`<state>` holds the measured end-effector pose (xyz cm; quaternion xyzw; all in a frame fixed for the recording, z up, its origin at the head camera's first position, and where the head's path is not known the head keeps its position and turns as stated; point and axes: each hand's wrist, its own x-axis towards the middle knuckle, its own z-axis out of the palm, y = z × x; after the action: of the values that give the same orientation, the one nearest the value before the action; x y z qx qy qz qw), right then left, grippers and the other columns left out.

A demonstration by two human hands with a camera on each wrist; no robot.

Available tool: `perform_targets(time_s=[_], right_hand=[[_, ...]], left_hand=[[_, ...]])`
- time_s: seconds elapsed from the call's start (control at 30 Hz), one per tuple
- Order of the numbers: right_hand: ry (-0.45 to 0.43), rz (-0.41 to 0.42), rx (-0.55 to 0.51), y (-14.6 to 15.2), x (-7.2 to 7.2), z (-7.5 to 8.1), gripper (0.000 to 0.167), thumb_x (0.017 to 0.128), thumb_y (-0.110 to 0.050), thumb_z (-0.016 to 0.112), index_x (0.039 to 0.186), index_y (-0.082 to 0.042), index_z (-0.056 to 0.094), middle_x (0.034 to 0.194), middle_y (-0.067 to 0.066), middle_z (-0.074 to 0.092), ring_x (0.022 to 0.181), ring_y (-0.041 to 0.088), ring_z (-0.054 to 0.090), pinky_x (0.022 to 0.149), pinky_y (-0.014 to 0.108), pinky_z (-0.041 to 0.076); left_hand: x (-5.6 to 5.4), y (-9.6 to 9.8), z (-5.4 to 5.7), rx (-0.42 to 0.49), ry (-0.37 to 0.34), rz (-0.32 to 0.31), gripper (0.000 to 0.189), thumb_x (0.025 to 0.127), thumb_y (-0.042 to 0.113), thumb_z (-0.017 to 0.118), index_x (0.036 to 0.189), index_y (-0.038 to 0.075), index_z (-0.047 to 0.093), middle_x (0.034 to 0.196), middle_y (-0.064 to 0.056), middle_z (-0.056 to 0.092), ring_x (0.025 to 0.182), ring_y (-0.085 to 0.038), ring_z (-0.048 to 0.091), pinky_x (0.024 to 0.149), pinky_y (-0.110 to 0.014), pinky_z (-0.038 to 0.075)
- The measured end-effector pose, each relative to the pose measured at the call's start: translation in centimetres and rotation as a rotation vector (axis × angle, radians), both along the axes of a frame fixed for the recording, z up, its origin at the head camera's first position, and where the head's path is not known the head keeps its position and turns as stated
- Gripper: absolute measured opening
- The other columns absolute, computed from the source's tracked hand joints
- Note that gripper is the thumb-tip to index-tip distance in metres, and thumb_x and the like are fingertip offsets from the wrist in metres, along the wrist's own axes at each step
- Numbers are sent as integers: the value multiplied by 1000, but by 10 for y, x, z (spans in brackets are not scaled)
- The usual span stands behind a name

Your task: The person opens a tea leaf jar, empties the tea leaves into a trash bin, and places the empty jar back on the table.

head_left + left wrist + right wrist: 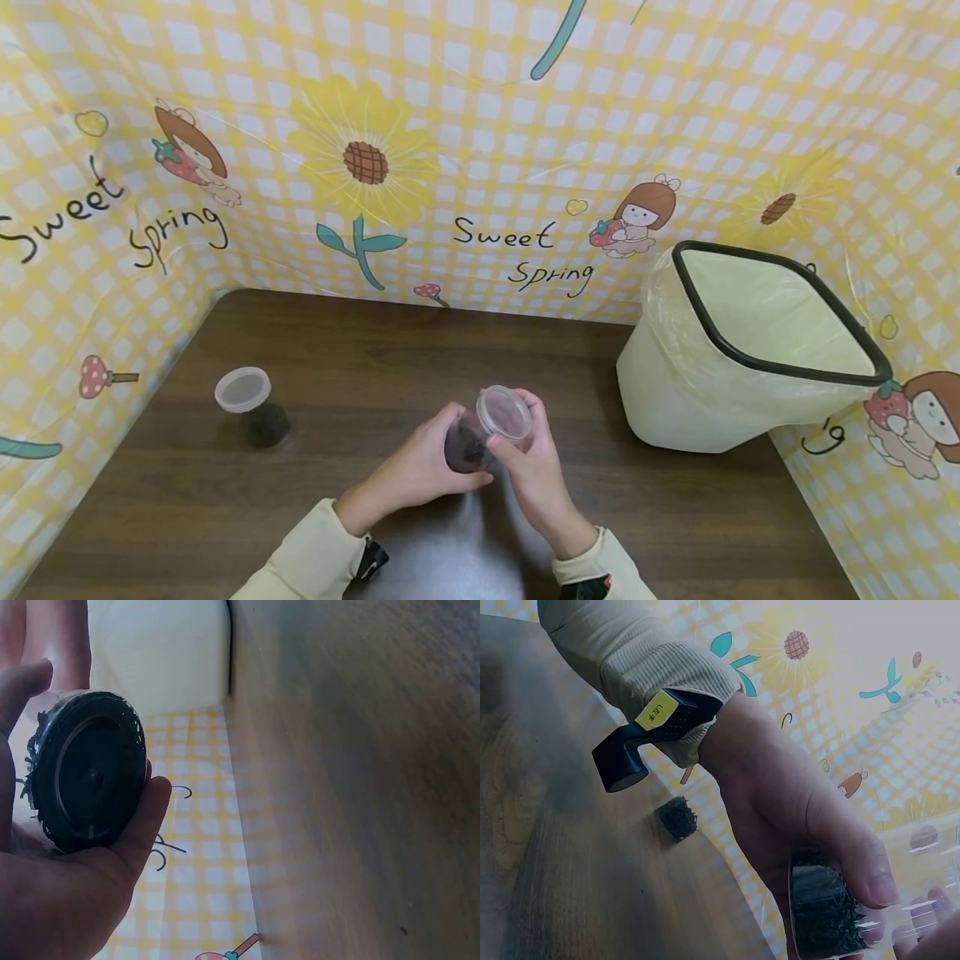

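Note:
Tilted between both hands is a clear plastic jar [467, 447] with dark, leaf-like shreds inside. My left hand [423, 468] grips it around the lower part; its dark round base [94, 780] faces the left wrist camera. My right hand [542, 483] holds the upper end, thumb and fingers around the translucent round lid [504, 413]. In the right wrist view the dark shreds [821, 911] are gathered towards the base, and the upper part of the jar looks see-through.
A second lidded jar [266, 425] with dark contents stands on the brown wooden table [360, 350] at the left. At the right is a pale bin [675, 400] with a dark rim and a liner. A yellow checked cloth [480, 150] surrounds the table at the back and sides.

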<state>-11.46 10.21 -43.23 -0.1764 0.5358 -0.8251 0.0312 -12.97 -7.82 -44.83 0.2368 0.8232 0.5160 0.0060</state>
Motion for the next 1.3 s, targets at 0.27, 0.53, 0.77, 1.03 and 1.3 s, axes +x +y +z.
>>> perform_targets(time_s=[0.27, 0.53, 0.77, 1.03, 1.3], right_hand=[[-4, 10, 9, 2, 1, 1, 53, 94, -13, 74, 133, -15, 39, 141, 4, 57, 130, 18, 52, 107, 29, 41], [17, 25, 26, 4, 0, 1, 51, 96, -13, 71, 137, -11, 41, 143, 6, 54, 130, 19, 50, 106, 30, 41], [41, 43, 36, 5, 0, 1, 51, 98, -11, 66, 140, -6, 38, 144, 7, 51, 132, 20, 47, 109, 31, 38], [47, 52, 48, 7, -1, -1, 55, 97, -7, 62, 146, 0, 38, 143, 7, 49, 130, 20, 48, 107, 29, 40], [25, 52, 70, 6, -2, 1, 79, 92, -11, 74, 154, 3, 26, 143, 7, 49, 128, 18, 50, 106, 29, 42]], left_hand=[[0, 0, 0, 3, -5, -9, 57, 73, 24, 91, 115, 7, 56, 108, -1, 64, 95, -15, 61, 85, -32, 51], [-1, -1, 1, 14, -20, -33, 58, 75, 25, 90, 116, 5, 55, 108, 0, 63, 96, -15, 61, 86, -32, 51], [0, -1, 1, 5, -19, -27, 59, 74, 26, 91, 117, 5, 56, 108, 0, 64, 97, -15, 61, 87, -33, 51], [-1, -2, -2, 19, -7, -37, 56, 74, 26, 91, 115, 12, 56, 108, 3, 63, 98, -14, 61, 88, -33, 50], [-2, -2, -4, 30, -3, -34, 57, 74, 25, 91, 116, 12, 56, 110, 2, 64, 100, -14, 60, 89, -33, 50]])
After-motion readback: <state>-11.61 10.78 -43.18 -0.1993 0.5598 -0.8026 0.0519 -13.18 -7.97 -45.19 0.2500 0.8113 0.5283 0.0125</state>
